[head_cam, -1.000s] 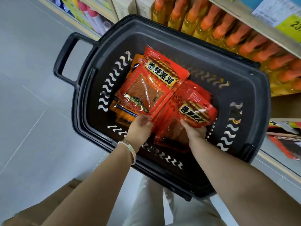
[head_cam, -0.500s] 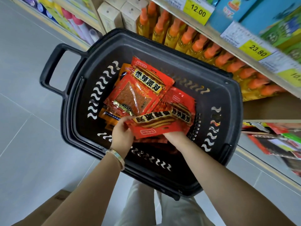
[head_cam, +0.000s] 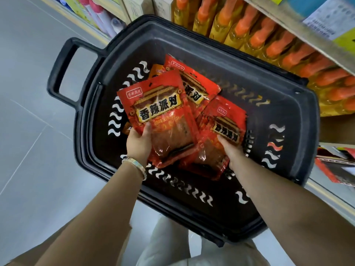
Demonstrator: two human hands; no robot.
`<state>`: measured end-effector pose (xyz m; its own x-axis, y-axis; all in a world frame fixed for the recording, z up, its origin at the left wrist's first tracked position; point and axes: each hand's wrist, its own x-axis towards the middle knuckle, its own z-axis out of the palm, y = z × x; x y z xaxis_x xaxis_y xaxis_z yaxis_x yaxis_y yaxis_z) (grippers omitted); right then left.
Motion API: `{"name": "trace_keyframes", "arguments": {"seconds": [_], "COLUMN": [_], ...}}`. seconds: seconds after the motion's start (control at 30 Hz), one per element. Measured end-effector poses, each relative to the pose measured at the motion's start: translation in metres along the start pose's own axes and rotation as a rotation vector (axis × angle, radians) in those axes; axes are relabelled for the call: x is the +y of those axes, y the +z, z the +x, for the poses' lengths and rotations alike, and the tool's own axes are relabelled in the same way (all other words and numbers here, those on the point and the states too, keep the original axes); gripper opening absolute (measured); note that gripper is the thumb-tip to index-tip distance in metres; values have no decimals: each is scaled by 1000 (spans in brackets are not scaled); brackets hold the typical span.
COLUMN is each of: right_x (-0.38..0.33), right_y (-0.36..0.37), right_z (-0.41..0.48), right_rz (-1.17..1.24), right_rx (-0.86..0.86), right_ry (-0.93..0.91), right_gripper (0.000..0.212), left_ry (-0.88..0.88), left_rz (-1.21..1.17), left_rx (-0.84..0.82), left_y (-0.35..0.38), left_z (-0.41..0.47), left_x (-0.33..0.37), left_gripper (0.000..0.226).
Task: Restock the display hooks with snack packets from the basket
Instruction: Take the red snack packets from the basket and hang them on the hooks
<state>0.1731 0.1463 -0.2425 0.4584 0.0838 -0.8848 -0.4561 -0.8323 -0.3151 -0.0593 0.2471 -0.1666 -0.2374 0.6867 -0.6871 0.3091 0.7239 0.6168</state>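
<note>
Nearest the camera, below both forearms, are pale trousers [head_cam: 171, 244] and grey floor tiles [head_cam: 30, 154] out past the left arm. A beaded bracelet [head_cam: 135, 166] circles the left wrist. Just beyond it, the left hand [head_cam: 139, 143] grips the lower left edge of a red snack packet [head_cam: 159, 114], thumb laid on its printed front and fingers hidden behind it; the packet stands nearly upright, lifted above the others. The hands are apart, side by side. The right hand [head_cam: 230, 148] holds a second red packet [head_cam: 222, 131] by its right edge, thumb on the front, and this one lies lower, tucked partly under the lifted one. Both hands and both packets are inside the black basket [head_cam: 265, 77], whose slotted near wall crosses under the wrists. Beyond the left hand's packet a third red packet [head_cam: 197, 87] lies on the pile, and an orange packet [head_cam: 156, 68] peeks out behind it. The basket's loop handle [head_cam: 61, 72] sticks out well to the left of the left hand. Farther off, beyond and to the right of the right hand, a row of yellow bottles with orange caps [head_cam: 269, 41] stands under a shelf edge with paper labels [head_cam: 324, 20].
</note>
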Motion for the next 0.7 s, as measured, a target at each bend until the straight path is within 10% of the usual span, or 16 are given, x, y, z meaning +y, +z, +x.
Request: {"name": "trace_keyframes", "arguments": {"seconds": [0.47, 0.57, 0.7], "right_x": [-3, -4, -4], "right_y": [-28, -43, -70], "right_z": [-68, -104, -155], "right_rz": [-103, -208, -253], "right_rx": [8, 61, 117], "right_ry": [-327, -510, -697], "right_gripper": [29, 49, 22], "left_ry": [-8, 134, 372], "left_rz": [66, 150, 140], "left_rx": [7, -18, -163], "left_y": [-10, -24, -41], "left_z": [-39, -64, -106], "left_x": [22, 39, 66], "left_gripper": [64, 44, 21]}}
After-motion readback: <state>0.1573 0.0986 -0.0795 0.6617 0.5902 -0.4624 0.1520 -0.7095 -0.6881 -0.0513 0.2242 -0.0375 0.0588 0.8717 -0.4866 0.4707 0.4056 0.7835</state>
